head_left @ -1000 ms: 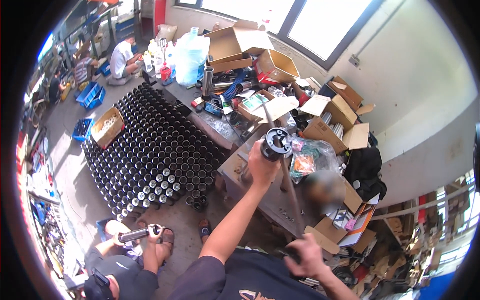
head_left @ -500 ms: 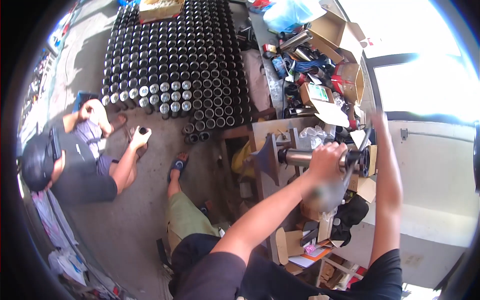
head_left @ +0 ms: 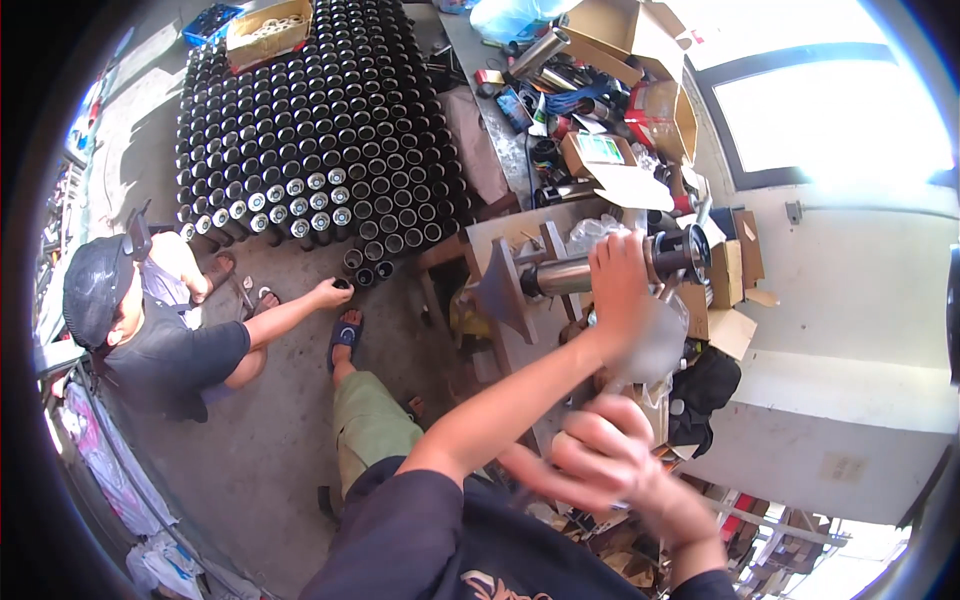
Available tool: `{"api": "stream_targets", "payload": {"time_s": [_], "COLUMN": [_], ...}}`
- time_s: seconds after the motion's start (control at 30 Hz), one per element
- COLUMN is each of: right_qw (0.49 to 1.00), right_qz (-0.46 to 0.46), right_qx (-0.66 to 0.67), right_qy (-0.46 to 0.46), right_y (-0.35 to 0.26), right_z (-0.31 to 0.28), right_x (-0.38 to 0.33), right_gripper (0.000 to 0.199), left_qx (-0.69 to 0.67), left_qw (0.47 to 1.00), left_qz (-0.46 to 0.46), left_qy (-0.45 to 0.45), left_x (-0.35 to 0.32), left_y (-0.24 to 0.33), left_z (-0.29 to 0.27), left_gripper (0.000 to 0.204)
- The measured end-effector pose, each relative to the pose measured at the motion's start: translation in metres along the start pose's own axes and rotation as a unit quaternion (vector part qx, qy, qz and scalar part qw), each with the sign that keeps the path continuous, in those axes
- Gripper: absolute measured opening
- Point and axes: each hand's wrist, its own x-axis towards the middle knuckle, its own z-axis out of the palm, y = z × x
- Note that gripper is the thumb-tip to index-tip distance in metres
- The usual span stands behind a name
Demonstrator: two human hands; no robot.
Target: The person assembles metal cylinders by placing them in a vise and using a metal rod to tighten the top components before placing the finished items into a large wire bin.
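Steel shows bright on the tube [head_left: 565,275], which lies almost level toward three o'clock of the view. Its black collar [head_left: 668,256] points to two o'clock, and its other end is beside a blue-grey stand [head_left: 505,292] on the bench [head_left: 497,238]; I cannot tell whether the two touch. The left hand [head_left: 620,290] is clamped around the tube just short of the collar, palm down, fingers wrapped over the top.

At five o'clock the right hand [head_left: 605,450] is blurred, some fingers curled and one stretched toward eight o'clock. A rod [head_left: 616,384] slants from just above it up across the collar; whether the fingers grip it, I cannot tell.

Open cartons [head_left: 625,35] and loose parts crowd the bench at one o'clock, with the window [head_left: 800,115] at two and a black bag [head_left: 705,395] at four. Rows of black cylinders [head_left: 310,130] stand on the floor at eleven, some with silvery tops, and a tan box [head_left: 268,38] sits at their far edge. At nine o'clock a co-worker [head_left: 175,345] in a dark cap reaches one hand toward the nearest cylinders.
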Motion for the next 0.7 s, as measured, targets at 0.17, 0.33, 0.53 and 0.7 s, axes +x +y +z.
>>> {"api": "stream_targets", "payload": {"time_s": [0.17, 0.33, 0.53, 0.7], "right_qw": [0.968, 0.989, 0.865, 0.863], "right_qz": [-0.241, -0.018, 0.438, 0.476], "right_qx": [0.059, -0.124, -0.175, -0.028], "right_qy": [-0.028, -0.082, -0.171, -0.169], "right_y": [0.114, 0.388, 0.567, 0.499], "right_z": [0.071, 0.081, -0.034, -0.075], "right_x": [0.169, 0.213, -0.127, -0.372], "right_gripper": [0.028, 0.029, 0.033, 0.036], "left_qx": [-0.352, -0.581, -0.33, 0.174], "left_qw": [0.896, 0.514, 0.49, 0.701], "left_qz": [-0.216, -0.407, -0.109, 0.149], "left_qy": [-0.165, -0.483, -0.8, -0.675], "left_x": [-0.052, -0.015, 0.112, 0.16], "left_y": [0.049, 0.032, -0.025, 0.055], "left_z": [-0.012, -0.008, -0.066, -0.074], "left_gripper": [0.06, 0.045, 0.015, 0.019]}}
